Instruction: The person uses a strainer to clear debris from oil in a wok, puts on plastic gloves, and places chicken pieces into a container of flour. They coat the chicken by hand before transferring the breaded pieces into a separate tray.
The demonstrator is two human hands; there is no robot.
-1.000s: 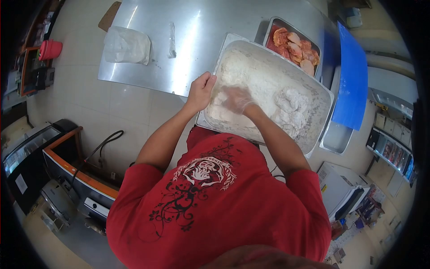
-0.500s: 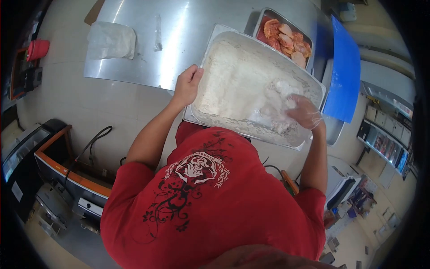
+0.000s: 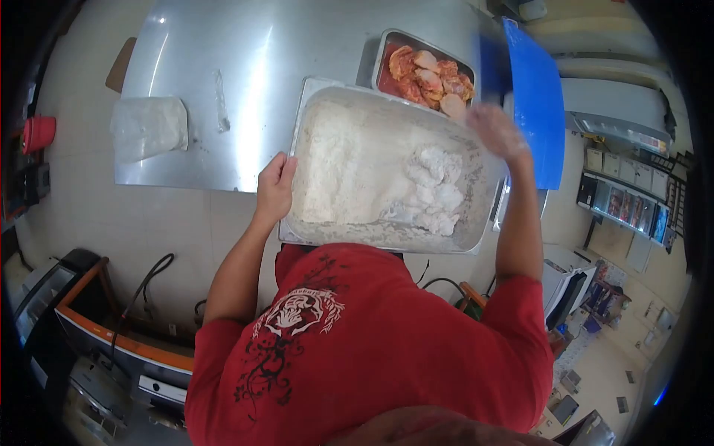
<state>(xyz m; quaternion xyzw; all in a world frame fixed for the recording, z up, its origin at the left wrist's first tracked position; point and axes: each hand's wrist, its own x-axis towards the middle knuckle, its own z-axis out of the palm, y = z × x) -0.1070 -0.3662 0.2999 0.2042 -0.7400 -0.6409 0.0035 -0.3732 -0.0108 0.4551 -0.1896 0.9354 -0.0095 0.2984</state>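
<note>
Reddish raw pieces (image 3: pixel 428 78) lie in a small tray (image 3: pixel 380 59) in the head view, its near edge hidden behind the larger metal pan (image 3: pixel 303 88). The right hand (image 3: pixel 494 132) blurs by the pan's far right corner; whether it is spread or curled I cannot tell, and it perhaps wears a clear glove (image 3: pixel 507 141). The left hand (image 3: pixel 275 189) grips the pan's left rim. The pan's long axis runs left to right, its near side overhanging the table (image 3: pixel 253 44). White-coated pieces (image 3: pixel 437 195) cluster in the pan's right half; loose powder (image 3: pixel 335 149) spreads over the roomier left.
</note>
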